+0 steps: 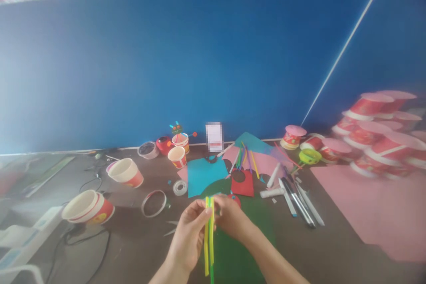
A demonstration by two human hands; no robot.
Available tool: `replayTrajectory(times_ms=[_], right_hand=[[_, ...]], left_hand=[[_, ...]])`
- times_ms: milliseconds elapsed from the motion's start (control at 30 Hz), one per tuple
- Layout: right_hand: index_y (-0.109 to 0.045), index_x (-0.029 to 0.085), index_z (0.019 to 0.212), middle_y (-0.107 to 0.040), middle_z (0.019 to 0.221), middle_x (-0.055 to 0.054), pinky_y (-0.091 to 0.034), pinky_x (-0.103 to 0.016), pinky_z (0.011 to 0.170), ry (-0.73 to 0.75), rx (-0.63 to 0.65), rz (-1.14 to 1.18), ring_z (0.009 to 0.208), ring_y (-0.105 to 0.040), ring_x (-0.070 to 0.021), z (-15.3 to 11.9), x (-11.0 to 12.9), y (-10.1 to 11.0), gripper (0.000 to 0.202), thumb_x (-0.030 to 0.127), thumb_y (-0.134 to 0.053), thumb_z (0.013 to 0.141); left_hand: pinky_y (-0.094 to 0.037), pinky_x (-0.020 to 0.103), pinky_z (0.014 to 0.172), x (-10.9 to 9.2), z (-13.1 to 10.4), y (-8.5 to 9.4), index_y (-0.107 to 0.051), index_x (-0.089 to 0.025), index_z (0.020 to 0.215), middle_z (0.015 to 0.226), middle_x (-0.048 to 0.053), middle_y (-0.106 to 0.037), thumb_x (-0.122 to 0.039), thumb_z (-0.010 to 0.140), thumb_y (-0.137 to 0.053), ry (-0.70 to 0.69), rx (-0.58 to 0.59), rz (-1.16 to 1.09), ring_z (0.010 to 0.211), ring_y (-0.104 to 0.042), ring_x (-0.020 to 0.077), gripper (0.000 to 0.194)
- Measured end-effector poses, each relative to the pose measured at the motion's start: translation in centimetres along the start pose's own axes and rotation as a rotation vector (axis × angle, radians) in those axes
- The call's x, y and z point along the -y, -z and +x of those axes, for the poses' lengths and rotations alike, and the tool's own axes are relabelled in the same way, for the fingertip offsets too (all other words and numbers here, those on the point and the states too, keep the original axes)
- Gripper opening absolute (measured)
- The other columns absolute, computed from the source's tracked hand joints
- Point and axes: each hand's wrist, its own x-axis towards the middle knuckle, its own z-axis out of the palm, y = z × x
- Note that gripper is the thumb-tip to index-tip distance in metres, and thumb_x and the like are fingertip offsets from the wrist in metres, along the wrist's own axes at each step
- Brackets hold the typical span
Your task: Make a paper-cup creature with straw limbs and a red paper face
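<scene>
Left to right: I see my left hand (189,230) pinching yellow-green paper strips (209,235) near their top; the strips hang vertically between both hands. My right hand (231,217) pinches the same top, above green paper (253,230).

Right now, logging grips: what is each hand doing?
Left hand: fingers pinch the yellow and green strips.
Right hand: closed on the same strips.

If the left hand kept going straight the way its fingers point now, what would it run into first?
Probably the right hand: the left hand points up and right, both pinching the yellow-green strips. Beyond lie the green sheet and red paper; depth is unclear.
</scene>
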Motion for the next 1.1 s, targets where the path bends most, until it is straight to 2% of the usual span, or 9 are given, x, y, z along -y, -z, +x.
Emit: replayTrajectory(times_ms=[100,167,233,333,433,667,867,1000,1100], right_hand=[[-0.057,0.016,0.08,-0.051,0.06,0.001,-0.036,-0.02,0.049,-0.086,-0.137,0.293,0.052,-0.046,-0.0108,-2.2,-0.7,2.7,0.031,0.033,-0.033,0.091],[-0.055,0.016,0.072,-0.042,0.055,0.003,-0.031,-0.02,0.046,-0.111,-0.225,0.573,0.049,-0.039,-0.0097,-3.8,-0.6,3.7,0.032,0.039,-0.041,0.089],[-0.055,0.016,0.067,-0.041,0.057,0.003,-0.029,-0.021,0.047,-0.109,-0.272,0.693,0.051,-0.037,-0.0096,-5.1,-0.3,4.2,0.029,0.039,-0.051,0.084],[-0.057,0.016,0.065,-0.042,0.057,0.003,-0.027,-0.022,0.048,-0.134,-0.277,0.733,0.052,-0.035,-0.0097,-6.0,-0.3,4.3,0.028,0.037,-0.055,0.082],[-0.055,0.016,0.062,-0.037,0.05,0.004,-0.024,-0.022,0.045,-0.192,-0.196,0.825,0.047,-0.032,-0.0086,-5.9,-1.1,4.3,0.031,0.039,-0.055,0.082],[-0.049,0.017,0.06,-0.039,0.047,0.006,-0.027,-0.021,0.047,-0.218,-0.316,0.808,0.046,-0.035,-0.0081,-4.8,-3.1,4.8,0.034,0.042,-0.055,0.082],[-0.048,0.016,0.059,-0.035,0.049,0.006,-0.023,-0.02,0.044,-0.182,-0.154,0.803,0.045,-0.032,-0.0071,-4.7,-2.9,4.4,0.032,0.04,-0.058,0.079],[-0.041,0.017,0.055,-0.03,0.047,0.007,-0.02,-0.021,0.043,-0.195,-0.23,0.788,0.045,-0.027,-0.0065,-4.3,-2.9,3.9,0.038,0.041,-0.055,0.081],[-0.038,0.018,0.053,-0.031,0.045,0.007,-0.019,-0.021,0.043,-0.203,-0.211,0.767,0.044,-0.027,-0.0062,-4.2,-2.8,3.8,0.04,0.042,-0.053,0.082]], left_hand=[[-0.041,0.019,0.055,0.9,0.2,-1.0,-0.057,-0.018,0.073,0.065,-0.005,-0.056,-0.026,0.068,-0.075,-0.032,0.022,0.073,0.055,-0.051,0.0078,0.02],[-0.04,0.019,0.056,1.6,0.5,-1.5,-0.057,-0.017,0.072,0.066,-0.004,-0.056,-0.027,0.069,-0.074,-0.083,0.034,0.134,0.056,-0.049,0.0081,0.019],[-0.04,0.019,0.058,2.3,0.8,-2.1,-0.057,-0.017,0.071,0.066,-0.003,-0.056,-0.029,0.07,-0.072,-0.15,0.031,0.207,0.059,-0.049,0.0091,0.019],[-0.039,0.019,0.059,3.1,1.1,-2.7,-0.056,-0.016,0.068,0.064,-0.003,-0.055,-0.03,0.07,-0.072,-0.239,0.004,0.351,0.061,-0.049,0.0107,0.021],[-0.039,0.019,0.057,3.4,1.2,-3.2,-0.056,-0.016,0.063,0.06,-0.003,-0.055,-0.028,0.065,-0.075,-0.27,0.008,0.443,0.059,-0.05,0.011,0.023],[-0.046,0.028,0.058,3.9,0.8,-3.1,-0.059,-0.012,0.077,0.066,0.004,-0.066,-0.036,0.065,-0.074,0.14,0.247,0.278,0.059,-0.061,0.0178,0.03],[-0.048,0.028,0.06,4.1,0.9,-2.5,-0.06,-0.011,0.075,0.063,0.003,-0.066,-0.036,0.064,-0.074,0.122,0.207,0.29,0.06,-0.063,0.0177,0.031],[-0.049,0.028,0.059,4.0,1.1,-2.1,-0.061,-0.01,0.079,0.067,0.005,-0.067,-0.037,0.063,-0.074,0.157,0.262,0.34,0.064,-0.065,0.0206,0.033],[-0.049,0.03,0.059,4.3,1.2,-1.5,-0.061,-0.009,0.081,0.07,0.006,-0.068,-0.039,0.065,-0.072,0.191,0.281,0.362,0.065,-0.065,0.0221,0.035]])
